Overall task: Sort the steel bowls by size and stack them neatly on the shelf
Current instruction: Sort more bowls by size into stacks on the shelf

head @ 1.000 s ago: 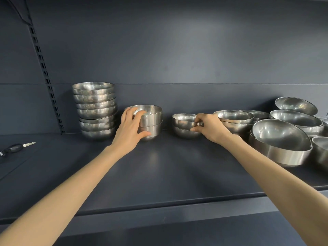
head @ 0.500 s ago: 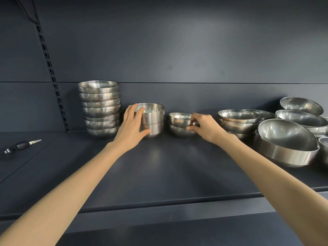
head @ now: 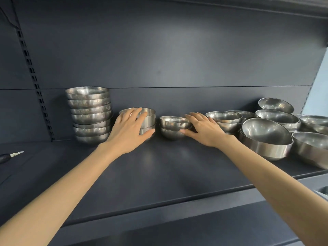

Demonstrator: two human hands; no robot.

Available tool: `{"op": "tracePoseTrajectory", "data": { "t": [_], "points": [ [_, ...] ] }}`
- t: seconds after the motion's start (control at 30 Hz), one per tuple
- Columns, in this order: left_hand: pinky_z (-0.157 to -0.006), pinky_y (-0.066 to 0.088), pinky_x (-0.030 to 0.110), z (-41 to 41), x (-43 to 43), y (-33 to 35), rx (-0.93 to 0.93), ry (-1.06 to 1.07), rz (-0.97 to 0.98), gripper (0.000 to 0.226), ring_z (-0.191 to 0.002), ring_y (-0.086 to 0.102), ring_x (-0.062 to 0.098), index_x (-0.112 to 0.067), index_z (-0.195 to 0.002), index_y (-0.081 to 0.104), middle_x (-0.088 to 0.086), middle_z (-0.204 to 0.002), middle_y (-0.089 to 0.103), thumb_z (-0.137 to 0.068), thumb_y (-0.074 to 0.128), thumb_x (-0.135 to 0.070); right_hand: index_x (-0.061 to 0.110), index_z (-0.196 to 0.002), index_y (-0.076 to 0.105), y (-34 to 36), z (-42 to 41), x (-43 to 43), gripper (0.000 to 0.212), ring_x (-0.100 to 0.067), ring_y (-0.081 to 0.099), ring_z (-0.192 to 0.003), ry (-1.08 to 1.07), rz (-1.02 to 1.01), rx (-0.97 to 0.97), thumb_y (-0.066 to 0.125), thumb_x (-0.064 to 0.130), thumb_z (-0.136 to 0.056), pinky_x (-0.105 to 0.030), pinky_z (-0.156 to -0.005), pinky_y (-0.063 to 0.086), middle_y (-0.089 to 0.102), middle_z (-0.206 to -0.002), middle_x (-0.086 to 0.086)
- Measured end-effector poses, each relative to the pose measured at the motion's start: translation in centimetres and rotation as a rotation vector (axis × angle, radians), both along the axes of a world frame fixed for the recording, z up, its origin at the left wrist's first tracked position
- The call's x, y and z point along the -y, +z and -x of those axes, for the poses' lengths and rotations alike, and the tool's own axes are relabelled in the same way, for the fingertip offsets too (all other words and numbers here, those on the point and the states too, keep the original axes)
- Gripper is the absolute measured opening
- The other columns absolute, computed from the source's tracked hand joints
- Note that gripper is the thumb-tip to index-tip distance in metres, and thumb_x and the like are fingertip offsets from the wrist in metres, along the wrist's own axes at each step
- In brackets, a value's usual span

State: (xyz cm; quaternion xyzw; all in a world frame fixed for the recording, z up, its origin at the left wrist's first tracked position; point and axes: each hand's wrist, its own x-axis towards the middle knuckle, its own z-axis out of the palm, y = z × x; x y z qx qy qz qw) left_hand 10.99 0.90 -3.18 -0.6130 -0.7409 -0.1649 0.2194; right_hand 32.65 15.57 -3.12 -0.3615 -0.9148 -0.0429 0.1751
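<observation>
- Steel bowls [head: 224,116] stand along the back of the dark shelf [head: 159,173]. The tall stack [head: 89,112], several nested bowls against the rear panel, serves as the landmark.
- The left hand [head: 127,133] reaches forward on a bare, outstretched arm to the two-bowl stack [head: 150,121] just right of the tall stack. Its fingers lie nearly straight and spread over the upper bowl's rim and near side. The thumb is splayed low, with its tip on the lower bowl. The grip is apart, laid flat on the metal and not curled round it.
- The right hand [head: 204,133] reaches in the same way to the small pair [head: 173,127], one shallow bowl nested in another, further right of the tall stack and just past the two-bowl stack. Its fingertips rest on the upper rim, and its thumb points left against the lower bowl's side. This grip is also apart, with the fingers extended.
- The two-bowl stack and the small pair stand close together but apart, both upright.
- Well to the right of the tall stack lies an unsorted cluster of bowls. It includes a large tilted bowl [head: 264,132] leaning inside another.
- All the bowls are polished, dented and reflective.
- Left of the tall stack, near the shelf's edge, lies a dark-handled key [head: 10,155].
</observation>
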Motion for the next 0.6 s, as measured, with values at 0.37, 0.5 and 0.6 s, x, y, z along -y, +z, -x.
{"op": "tracePoseTrajectory", "data": {
  "t": [0.37,0.5,0.6],
  "points": [
    [-0.117,0.011,0.041,-2.4,1.5,0.8,-0.03,-0.053,0.052,0.076,-0.148,0.007,0.021,-0.022,-0.151,0.021,-0.001,-0.16,0.017,-0.092,0.024,-0.068,0.023,-0.149,0.027,0.5,-4.9,4.2,0.079,-0.021,0.021,-0.144,-0.229,-0.103,-0.041,0.036,0.071,-0.086,-0.05,-0.116,0.012,0.028,-0.154,0.003],
    [-0.118,0.013,0.041,-5.0,0.6,1.6,0.017,-0.162,0.046,0.069,-0.148,0.005,0.018,-0.021,-0.152,0.02,-0.003,-0.16,0.015,-0.096,0.031,-0.06,0.025,-0.144,0.035,1.1,-7.4,4.4,0.071,-0.022,0.026,-0.142,-0.28,-0.057,-0.1,0.042,0.068,-0.087,-0.049,-0.115,0.015,0.033,-0.152,0.003],
    [-0.118,0.013,0.038,-7.2,-0.4,2.3,0.045,-0.234,0.037,0.066,-0.147,0.007,0.016,-0.021,-0.151,0.022,-0.006,-0.159,0.018,-0.097,0.033,-0.057,0.021,-0.141,0.04,2.1,-9.4,3.6,0.068,-0.023,0.031,-0.139,-0.311,-0.045,-0.151,0.041,0.065,-0.089,-0.047,-0.113,0.02,0.039,-0.148,-0.001]
  ]
}}
